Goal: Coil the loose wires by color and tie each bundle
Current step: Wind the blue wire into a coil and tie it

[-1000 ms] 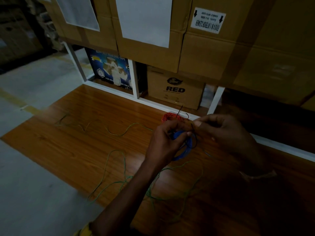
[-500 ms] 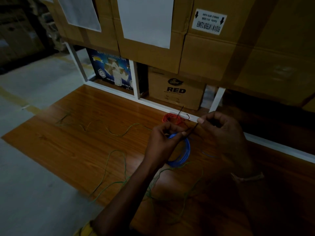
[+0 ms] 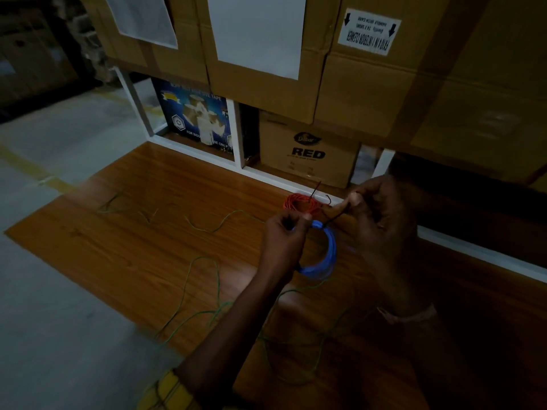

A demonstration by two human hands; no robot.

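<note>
Green wire (image 3: 204, 279) lies loose on the wood bench (image 3: 124, 247), not coiled yet. Left hand (image 3: 284, 241) grips the blue coil (image 3: 328, 255) w/ a dark tie (image 3: 334, 217). Right hand (image 3: 376, 214) pinches the tie's other end. Red coil (image 3: 299, 202) sits behind, tied. If the tie slips b/c it's thin, the blue coil could spring open.

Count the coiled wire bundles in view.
2. A blue coil is held above the wooden board between the left hand and right hand; a red coil lies on the board behind them. The green wire is uncoiled. Others may be hidden.
</note>
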